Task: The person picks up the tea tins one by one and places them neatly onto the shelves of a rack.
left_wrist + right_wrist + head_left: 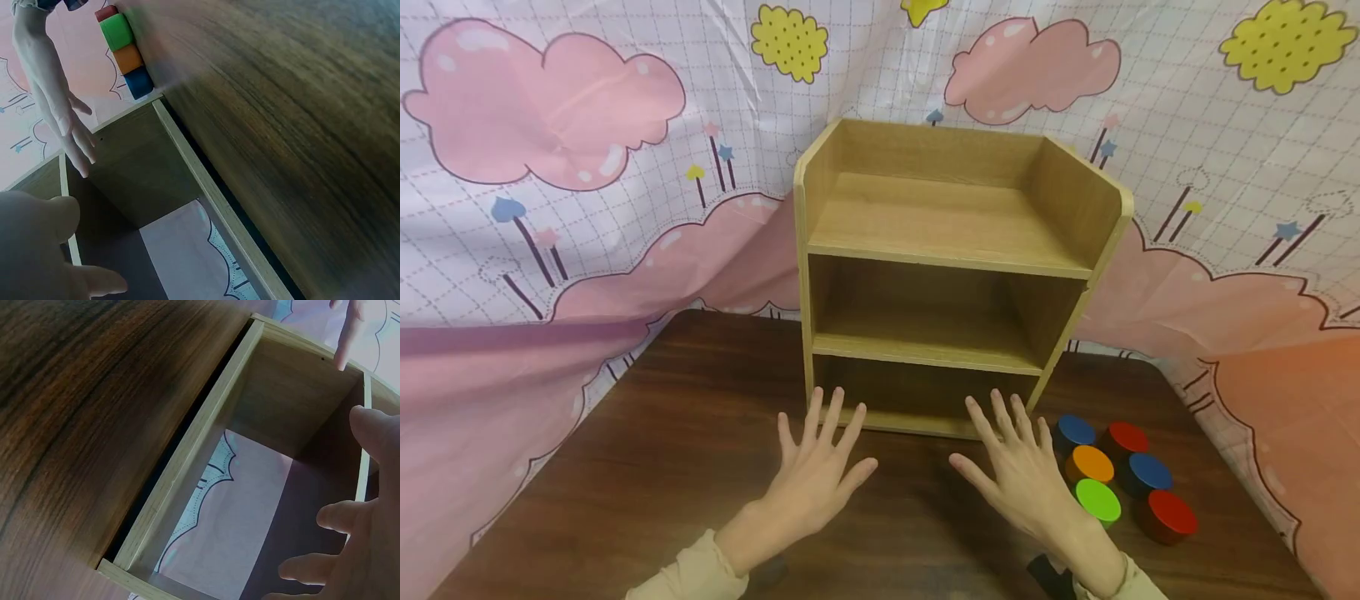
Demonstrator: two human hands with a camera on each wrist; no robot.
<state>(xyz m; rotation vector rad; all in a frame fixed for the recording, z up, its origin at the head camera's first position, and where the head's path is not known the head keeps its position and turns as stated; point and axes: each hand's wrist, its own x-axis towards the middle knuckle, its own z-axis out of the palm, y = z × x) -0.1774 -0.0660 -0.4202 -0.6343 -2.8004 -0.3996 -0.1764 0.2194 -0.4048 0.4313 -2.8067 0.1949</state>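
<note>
Left hand (811, 481) and right hand (1024, 477) are held palm down before the shelf (925, 208), fingers spread; I cannot tell whether any fingertip touches it. Behind the shelf hangs a cloth (880, 50) printed with pink clouds. Under the shelf lies a dark brown worktop (685, 433). Wooden, the shelf has three levels, the top one walled at the back and sides. Right of the shelf are six round blocks: blue (1076, 429), orange (1092, 464) and green (1099, 498) nearer it; red (1126, 437), blue (1148, 472) and red (1170, 512) farther out.
</note>
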